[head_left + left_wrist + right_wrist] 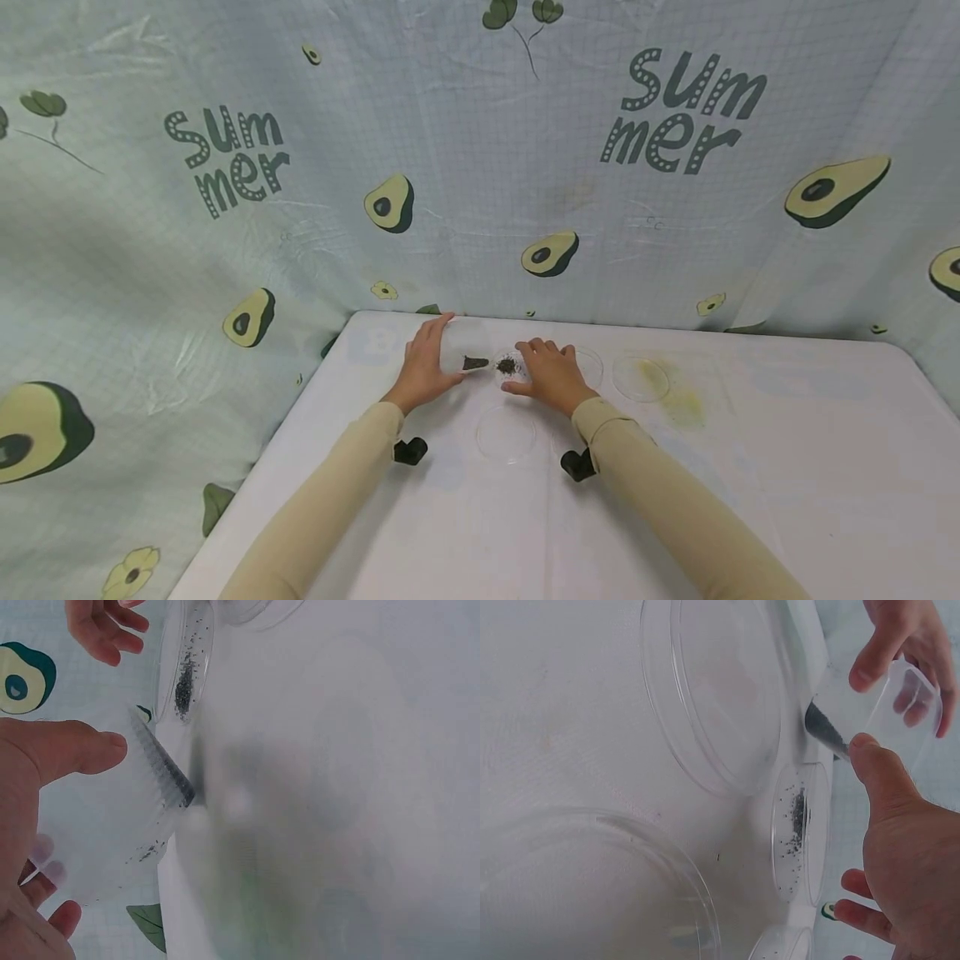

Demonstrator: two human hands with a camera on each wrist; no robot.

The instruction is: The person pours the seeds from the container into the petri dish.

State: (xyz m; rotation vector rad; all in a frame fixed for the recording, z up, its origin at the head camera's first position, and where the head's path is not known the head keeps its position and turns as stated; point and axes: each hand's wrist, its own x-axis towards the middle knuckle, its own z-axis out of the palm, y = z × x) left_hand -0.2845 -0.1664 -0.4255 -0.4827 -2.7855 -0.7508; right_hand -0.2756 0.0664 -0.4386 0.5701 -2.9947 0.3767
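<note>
My left hand (425,367) grips a translucent plastic cup (467,340), thumb on the near side and fingers showing through the wall in the left wrist view. The cup is tilted, and dark grains (825,729) lie along its lower side. Right beside it a small clear petri dish (819,855) stands on the table, with a little heap of similar dark grains (507,365) and a few scattered around the heap. My right hand (555,377) is spread at the dish's right side, thumb and fingers apart, holding nothing that shows.
Larger clear round dishes stand on the white table (787,467): one in front (506,435), one behind my right hand (592,365), another farther right (637,380). Yellowish stains (684,404) mark the surface near that last one. A printed curtain (465,233) hangs behind the table's back edge.
</note>
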